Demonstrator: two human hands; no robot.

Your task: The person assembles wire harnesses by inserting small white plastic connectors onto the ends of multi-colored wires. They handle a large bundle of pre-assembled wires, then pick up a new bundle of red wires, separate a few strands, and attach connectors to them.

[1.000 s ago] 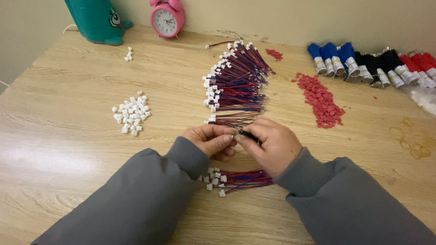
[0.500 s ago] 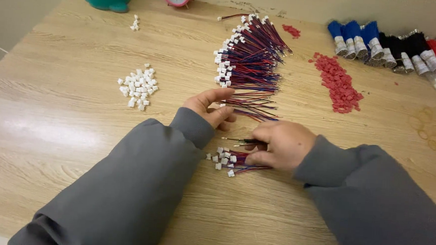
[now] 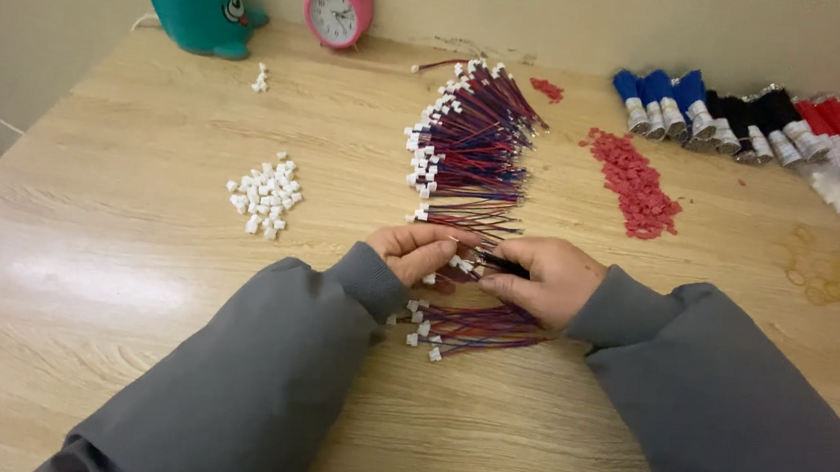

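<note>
A thin red-and-blue wire lead is pinched between the left hand and right hand, fingers closed, near mid-worktop. It should be held by its white plug, tips kept steady.

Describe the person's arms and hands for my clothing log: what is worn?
Both arms wear loose grey long sleeves with ribbed cuffs at the wrists. The left hand and right hand are bare: no gloves, and no rings or watch visible.

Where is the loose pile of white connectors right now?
In the head view, the white connectors lie on the table's left side, left of the wire fan.
</note>
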